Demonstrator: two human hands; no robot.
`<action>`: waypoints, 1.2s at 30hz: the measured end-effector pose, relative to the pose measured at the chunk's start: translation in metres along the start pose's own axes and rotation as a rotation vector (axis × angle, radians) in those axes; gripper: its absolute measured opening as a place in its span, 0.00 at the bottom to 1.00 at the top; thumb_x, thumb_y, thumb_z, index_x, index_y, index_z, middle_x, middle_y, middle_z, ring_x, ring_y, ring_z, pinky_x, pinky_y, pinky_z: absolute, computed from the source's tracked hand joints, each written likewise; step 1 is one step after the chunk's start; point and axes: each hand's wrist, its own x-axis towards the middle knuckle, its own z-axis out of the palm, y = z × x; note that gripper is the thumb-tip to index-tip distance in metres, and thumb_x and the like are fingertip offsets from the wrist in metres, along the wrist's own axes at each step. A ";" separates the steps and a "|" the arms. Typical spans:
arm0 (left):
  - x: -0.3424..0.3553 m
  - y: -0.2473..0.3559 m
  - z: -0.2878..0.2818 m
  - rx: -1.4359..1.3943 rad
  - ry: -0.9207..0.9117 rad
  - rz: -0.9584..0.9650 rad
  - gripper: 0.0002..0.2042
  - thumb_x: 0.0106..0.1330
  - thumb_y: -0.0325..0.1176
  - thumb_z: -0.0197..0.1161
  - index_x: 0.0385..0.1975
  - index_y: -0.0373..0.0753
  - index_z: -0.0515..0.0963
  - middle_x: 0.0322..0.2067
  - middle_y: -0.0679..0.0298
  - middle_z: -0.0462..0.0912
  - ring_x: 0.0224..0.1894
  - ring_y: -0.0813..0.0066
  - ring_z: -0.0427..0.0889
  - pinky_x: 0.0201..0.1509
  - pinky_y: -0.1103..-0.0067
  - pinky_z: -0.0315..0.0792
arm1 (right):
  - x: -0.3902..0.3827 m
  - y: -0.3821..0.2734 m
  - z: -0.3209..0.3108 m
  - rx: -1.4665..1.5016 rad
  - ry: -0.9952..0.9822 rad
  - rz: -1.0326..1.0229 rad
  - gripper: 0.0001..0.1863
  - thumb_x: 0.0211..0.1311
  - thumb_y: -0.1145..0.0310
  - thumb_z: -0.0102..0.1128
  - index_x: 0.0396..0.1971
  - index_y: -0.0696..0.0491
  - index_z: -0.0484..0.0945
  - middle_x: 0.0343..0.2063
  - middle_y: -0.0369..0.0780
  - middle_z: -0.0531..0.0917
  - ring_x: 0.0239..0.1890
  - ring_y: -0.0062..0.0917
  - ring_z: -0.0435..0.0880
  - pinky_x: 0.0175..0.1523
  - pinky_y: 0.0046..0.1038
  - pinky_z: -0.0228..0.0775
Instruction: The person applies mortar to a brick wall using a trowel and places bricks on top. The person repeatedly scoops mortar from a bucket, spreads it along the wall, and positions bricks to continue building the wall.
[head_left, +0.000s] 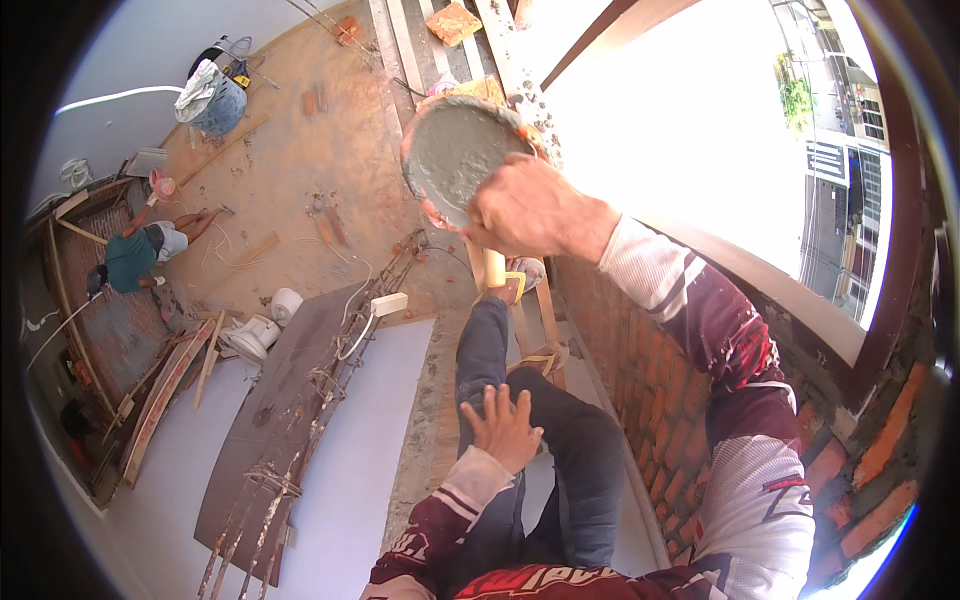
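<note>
A round, reddish-rimmed basin [408, 165] full of wet grey mortar [455, 150] sits on planks beside the wall opening. My right hand [535, 207] is over its near right edge, fingers closed around a tool whose pale yellow handle [494, 266] sticks out below the fist. The tool's working end is hidden, so I cannot tell its kind. Lower down, my left hand [502, 430] has its fingers spread over my dark trouser leg [570, 420] near the knee, with nothing in it.
My sandalled feet [520, 283] are on narrow planks high above the floor. A brick wall [640, 370] runs along my right, under a bright opening. Rusty rebar [318, 390] juts up at left. Far below are a person [135, 258] and a blue bucket [215, 105].
</note>
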 end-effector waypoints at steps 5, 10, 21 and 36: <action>-0.016 -0.015 0.012 -0.196 -0.030 -0.196 0.38 0.67 0.54 0.64 0.72 0.39 0.64 0.77 0.40 0.49 0.78 0.27 0.45 0.68 0.30 0.53 | -0.043 -0.028 -0.015 0.086 0.046 -0.007 0.22 0.62 0.58 0.66 0.12 0.55 0.79 0.14 0.47 0.81 0.22 0.45 0.84 0.35 0.43 0.77; 0.000 -0.014 0.025 -0.105 -0.064 -0.225 0.35 0.68 0.54 0.61 0.69 0.38 0.68 0.77 0.42 0.51 0.77 0.25 0.46 0.67 0.29 0.54 | -0.057 -0.038 -0.022 0.152 -0.121 0.065 0.22 0.62 0.57 0.65 0.12 0.55 0.80 0.14 0.47 0.80 0.22 0.47 0.83 0.35 0.43 0.77; 0.009 -0.008 0.012 -0.068 -0.069 -0.252 0.32 0.68 0.56 0.61 0.62 0.35 0.74 0.75 0.42 0.57 0.75 0.22 0.51 0.68 0.31 0.55 | -0.077 -0.001 0.105 0.047 -0.252 -0.015 0.20 0.61 0.59 0.64 0.12 0.53 0.80 0.14 0.45 0.80 0.20 0.43 0.82 0.42 0.40 0.73; 0.020 0.003 0.003 -0.006 -0.114 -0.266 0.32 0.69 0.55 0.59 0.65 0.37 0.73 0.75 0.43 0.56 0.75 0.22 0.50 0.68 0.30 0.55 | 0.031 0.084 0.147 0.141 0.075 0.196 0.16 0.65 0.57 0.66 0.44 0.53 0.85 0.43 0.44 0.85 0.52 0.36 0.81 0.60 0.40 0.68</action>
